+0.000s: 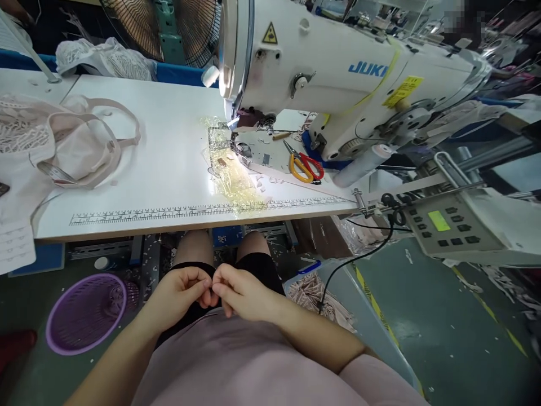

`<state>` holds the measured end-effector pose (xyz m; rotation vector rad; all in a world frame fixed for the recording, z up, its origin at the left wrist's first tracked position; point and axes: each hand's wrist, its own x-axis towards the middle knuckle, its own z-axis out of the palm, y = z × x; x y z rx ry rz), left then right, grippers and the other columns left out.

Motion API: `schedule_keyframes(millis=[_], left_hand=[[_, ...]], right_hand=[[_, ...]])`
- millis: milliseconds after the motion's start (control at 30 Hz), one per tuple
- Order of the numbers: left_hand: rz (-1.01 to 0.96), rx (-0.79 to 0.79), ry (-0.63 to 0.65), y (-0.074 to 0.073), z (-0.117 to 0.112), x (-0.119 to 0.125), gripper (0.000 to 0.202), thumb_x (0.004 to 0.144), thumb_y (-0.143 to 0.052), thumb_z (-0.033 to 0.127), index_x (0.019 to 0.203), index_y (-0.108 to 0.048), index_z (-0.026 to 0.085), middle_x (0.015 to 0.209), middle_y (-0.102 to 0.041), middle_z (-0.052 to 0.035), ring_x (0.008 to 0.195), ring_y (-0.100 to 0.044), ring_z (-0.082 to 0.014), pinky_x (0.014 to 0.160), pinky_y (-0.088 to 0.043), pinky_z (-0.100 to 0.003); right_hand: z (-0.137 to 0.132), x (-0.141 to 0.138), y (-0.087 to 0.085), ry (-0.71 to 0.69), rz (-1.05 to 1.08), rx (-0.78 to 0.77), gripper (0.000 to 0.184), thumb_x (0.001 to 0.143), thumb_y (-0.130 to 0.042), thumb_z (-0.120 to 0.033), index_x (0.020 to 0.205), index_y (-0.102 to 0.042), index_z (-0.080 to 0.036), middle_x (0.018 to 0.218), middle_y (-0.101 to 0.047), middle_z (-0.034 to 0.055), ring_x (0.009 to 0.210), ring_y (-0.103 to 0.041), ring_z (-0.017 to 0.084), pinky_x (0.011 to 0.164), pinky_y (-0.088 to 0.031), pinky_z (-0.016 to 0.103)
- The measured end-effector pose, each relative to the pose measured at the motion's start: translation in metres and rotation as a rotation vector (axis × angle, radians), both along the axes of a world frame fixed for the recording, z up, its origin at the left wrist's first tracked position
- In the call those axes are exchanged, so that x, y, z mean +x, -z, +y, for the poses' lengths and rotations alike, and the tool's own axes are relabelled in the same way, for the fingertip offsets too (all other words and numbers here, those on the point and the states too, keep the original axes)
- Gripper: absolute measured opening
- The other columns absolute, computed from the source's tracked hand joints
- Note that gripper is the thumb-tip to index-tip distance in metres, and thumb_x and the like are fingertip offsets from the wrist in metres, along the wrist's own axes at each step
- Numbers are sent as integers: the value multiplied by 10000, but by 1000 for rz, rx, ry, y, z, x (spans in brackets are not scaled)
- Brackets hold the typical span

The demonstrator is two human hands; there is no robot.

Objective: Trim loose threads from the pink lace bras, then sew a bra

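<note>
My left hand and my right hand meet fingertip to fingertip above my lap, below the table's front edge. Both have curled fingers, with thumb and forefinger pressed together. Whatever they pinch, if anything, is hidden or too small to make out. Beyond them on the white sewing table stands a JUKI sewing machine. Clear yellowish tape covers the bed near its needle. Scissors with orange and red handles lie right of the needle. Pale pink bra pieces are heaped at the table's left.
A printed ruler strip runs along the table's front edge. Below left stands a purple basket; at right, a plastic bin holds pale straps. A control panel with a hanging black cable juts out at right. A fan stands behind.
</note>
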<state>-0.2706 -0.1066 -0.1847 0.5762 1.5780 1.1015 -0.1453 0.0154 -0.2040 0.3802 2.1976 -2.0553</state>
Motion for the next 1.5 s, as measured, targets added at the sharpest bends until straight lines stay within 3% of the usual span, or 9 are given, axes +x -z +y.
schedule_keyframes(millis=[233, 367, 867, 967, 1067, 1133, 1267, 1500], left_hand=[[-328, -64, -180, 6, -8, 1, 276, 697, -713, 421, 782, -698, 158, 711, -711, -55, 645, -638, -151, 646, -534, -262], [-397, -43, -214, 6, -9, 3, 304, 728, -690, 426, 823, -710, 138, 763, -722, -94, 709, -656, -179, 668, -547, -280], [-253, -75, -162, 12, -10, 5, 228, 672, -745, 360, 696, -653, 152, 619, -672, -30, 567, -596, -120, 574, -500, -229], [-180, -50, -212, 13, -8, 5, 232, 656, -752, 362, 667, -656, 151, 569, -644, -17, 543, -568, -112, 543, -471, -208], [-91, -18, -314, 18, -8, 5, 218, 638, -763, 358, 677, -679, 161, 622, -647, -7, 594, -568, -109, 573, -469, -195], [-43, -2, -382, 22, -7, 5, 218, 631, -766, 364, 683, -693, 165, 665, -655, -10, 635, -577, -119, 603, -479, -204], [-27, 26, -451, 30, -3, 9, 230, 614, -777, 371, 680, -706, 162, 652, -657, -12, 634, -574, -129, 621, -488, -221], [-144, 47, -514, 28, 2, 20, 257, 595, -792, 380, 689, -721, 151, 659, -666, -20, 628, -571, -117, 623, -499, -216]], right_hand=[[2, 1, 3, 119, 136, 142, 104, 845, -445, -107, 773, -460, -180, 623, -485, -58, 550, -435, 67, 526, -350, 181], [2, 1, 4, 131, 157, 151, 96, 851, -438, -119, 777, -454, -178, 627, -481, -53, 559, -433, 74, 538, -348, 191], [5, 3, 6, 152, 155, 116, 109, 875, -417, -165, 770, -428, -190, 605, -471, -56, 526, -434, 77, 523, -361, 199], [5, 3, 10, 159, 141, 104, 108, 885, -393, -176, 787, -436, -193, 694, -527, -26, 529, -481, 76, 549, -410, 215], [2, 3, 13, 299, 239, 295, 92, 861, -432, -180, 785, -483, -189, 894, -541, 50, 756, -550, 131, 721, -455, 284], [-2, 3, 15, 373, 320, 408, 93, 847, -456, -181, 774, -512, -190, 883, -529, 61, 833, -530, 160, 757, -447, 300], [-15, 1, 19, 351, 356, 332, 114, 833, -473, -178, 732, -523, -196, 724, -525, 14, 693, -511, 133, 656, -445, 257], [-22, -9, 28, 476, 281, 237, 115, 777, -513, -169, 665, -496, -189, 659, -509, -3, 627, -485, 121, 577, -418, 238]])
